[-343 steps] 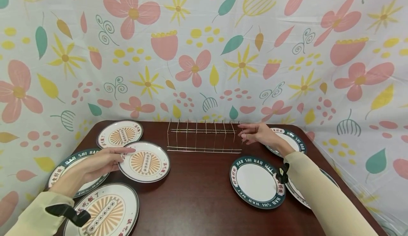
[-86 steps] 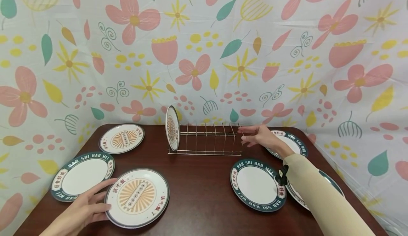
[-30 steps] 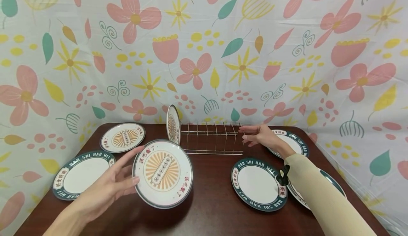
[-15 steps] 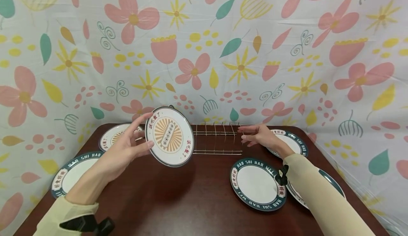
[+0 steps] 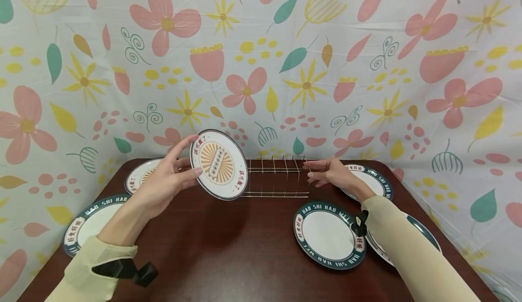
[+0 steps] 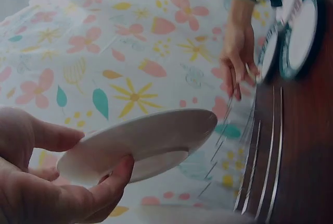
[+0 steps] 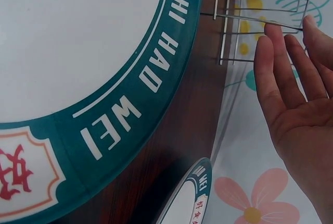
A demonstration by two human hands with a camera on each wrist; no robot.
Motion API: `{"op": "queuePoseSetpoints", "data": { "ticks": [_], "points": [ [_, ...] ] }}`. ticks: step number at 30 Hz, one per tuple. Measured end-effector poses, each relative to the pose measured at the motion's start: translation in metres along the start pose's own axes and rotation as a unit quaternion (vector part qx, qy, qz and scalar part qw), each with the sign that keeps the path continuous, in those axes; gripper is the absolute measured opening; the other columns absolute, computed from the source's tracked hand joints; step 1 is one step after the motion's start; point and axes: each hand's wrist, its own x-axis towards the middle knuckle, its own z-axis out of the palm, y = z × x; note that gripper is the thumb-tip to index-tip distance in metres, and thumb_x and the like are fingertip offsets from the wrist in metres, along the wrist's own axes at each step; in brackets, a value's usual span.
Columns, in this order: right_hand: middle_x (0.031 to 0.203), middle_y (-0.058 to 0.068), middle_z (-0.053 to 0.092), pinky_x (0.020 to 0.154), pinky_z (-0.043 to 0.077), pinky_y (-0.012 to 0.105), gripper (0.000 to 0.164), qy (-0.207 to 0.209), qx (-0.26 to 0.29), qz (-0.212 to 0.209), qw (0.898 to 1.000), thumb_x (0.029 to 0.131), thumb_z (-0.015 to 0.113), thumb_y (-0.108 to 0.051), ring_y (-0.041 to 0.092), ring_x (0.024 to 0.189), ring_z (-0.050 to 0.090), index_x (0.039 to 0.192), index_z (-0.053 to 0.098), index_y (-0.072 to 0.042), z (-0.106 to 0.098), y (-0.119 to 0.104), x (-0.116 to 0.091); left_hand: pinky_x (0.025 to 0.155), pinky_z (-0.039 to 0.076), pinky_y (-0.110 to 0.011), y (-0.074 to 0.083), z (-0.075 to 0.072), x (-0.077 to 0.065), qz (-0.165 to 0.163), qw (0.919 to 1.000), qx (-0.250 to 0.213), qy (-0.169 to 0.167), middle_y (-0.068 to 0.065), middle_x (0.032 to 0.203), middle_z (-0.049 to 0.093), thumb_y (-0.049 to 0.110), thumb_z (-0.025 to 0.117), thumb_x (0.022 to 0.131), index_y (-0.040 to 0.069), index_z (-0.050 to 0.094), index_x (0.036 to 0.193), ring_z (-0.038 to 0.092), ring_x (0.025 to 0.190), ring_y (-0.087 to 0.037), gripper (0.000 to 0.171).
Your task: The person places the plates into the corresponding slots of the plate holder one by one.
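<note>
My left hand (image 5: 163, 186) pinches the rim of a white plate (image 5: 220, 164) with an orange sunburst and red characters. This plate is tilted in the air in front of the left end of a wire plate rack (image 5: 277, 196). In the left wrist view, the thumb and fingers grip the edge, with the plate's underside (image 6: 156, 135) showing. My right hand (image 5: 332, 175) holds the rack's right end. In the right wrist view its thumb and fingertips pinch the end wire (image 7: 255, 21). The rack's left end is hidden behind the held plate.
On the left of the brown table (image 5: 253, 256) lie a sunburst plate (image 5: 136, 175) and a green-rimmed plate (image 5: 91, 225), both partly behind my left arm. Green-rimmed plates lie on the right, one in front (image 5: 328, 236) and one behind my wrist (image 5: 373, 179). Another plate (image 5: 424, 234) is partly under my right sleeve.
One sunburst plate was stood upright in the rack's left end. My left hand then lifted a second one from the front left and carried it up to the rack. My right hand has stayed put.
</note>
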Motion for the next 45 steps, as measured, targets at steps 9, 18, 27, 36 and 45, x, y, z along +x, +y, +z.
{"op": "queuePoseSetpoints", "data": {
  "ticks": [9, 18, 27, 36, 45],
  "points": [
    [0.147, 0.033, 0.053, 0.084, 0.062, 0.049, 0.048, -0.003, 0.001, 0.004, 1.0, 0.104, 0.068, -0.009, 0.044, 0.108, 0.071, 0.149, 0.056, 0.004, 0.0, 0.001, 0.002, 0.089, 0.058, -0.034, -0.021, 0.009, -0.009, -0.057, 0.9925, -0.104, 0.031, -0.028, 0.151, 0.039, -0.006, 0.043, 0.102, 0.021, 0.011, 0.171, 0.069, 0.101, -0.016, 0.08],
    [0.146, 0.031, 0.055, 0.082, 0.063, 0.049, 0.048, 0.006, 0.0, 0.014, 1.0, 0.103, 0.07, -0.009, 0.042, 0.106, 0.072, 0.147, 0.058, 0.003, 0.0, 0.001, 0.002, 0.08, 0.061, -0.039, -0.038, 0.026, -0.017, -0.079, 0.9919, -0.099, 0.01, -0.029, 0.138, 0.051, -0.005, 0.043, 0.104, 0.018, 0.019, 0.17, 0.071, 0.094, -0.021, 0.074],
    [0.145, 0.031, 0.056, 0.083, 0.062, 0.05, 0.048, 0.001, 0.004, 0.006, 1.0, 0.103, 0.069, -0.008, 0.044, 0.107, 0.071, 0.147, 0.057, 0.007, 0.001, -0.001, 0.0, 0.087, 0.06, -0.041, -0.045, 0.031, -0.017, -0.088, 0.9845, -0.15, -0.02, -0.027, 0.139, 0.052, -0.012, 0.06, 0.096, 0.022, 0.022, 0.17, 0.068, 0.106, -0.025, 0.09],
    [0.145, 0.03, 0.056, 0.083, 0.062, 0.05, 0.048, 0.002, 0.0, 0.008, 1.0, 0.103, 0.07, -0.01, 0.042, 0.107, 0.072, 0.147, 0.057, 0.006, 0.0, 0.0, 0.001, 0.069, 0.06, -0.032, -0.034, 0.035, -0.01, 0.006, 0.9972, 0.024, 0.07, -0.027, 0.126, 0.058, -0.019, 0.058, 0.086, 0.024, 0.035, 0.166, 0.064, 0.096, -0.025, 0.094],
    [0.145, 0.029, 0.058, 0.082, 0.062, 0.05, 0.048, 0.005, 0.005, 0.007, 1.0, 0.102, 0.071, -0.01, 0.04, 0.107, 0.073, 0.145, 0.059, 0.006, 0.001, 0.001, 0.001, 0.066, 0.051, -0.029, -0.027, 0.037, 0.018, 0.131, 0.9347, 0.26, 0.204, -0.012, 0.101, 0.073, -0.014, 0.066, 0.078, 0.024, 0.054, 0.156, 0.07, 0.081, -0.023, 0.088]
  ]
}}
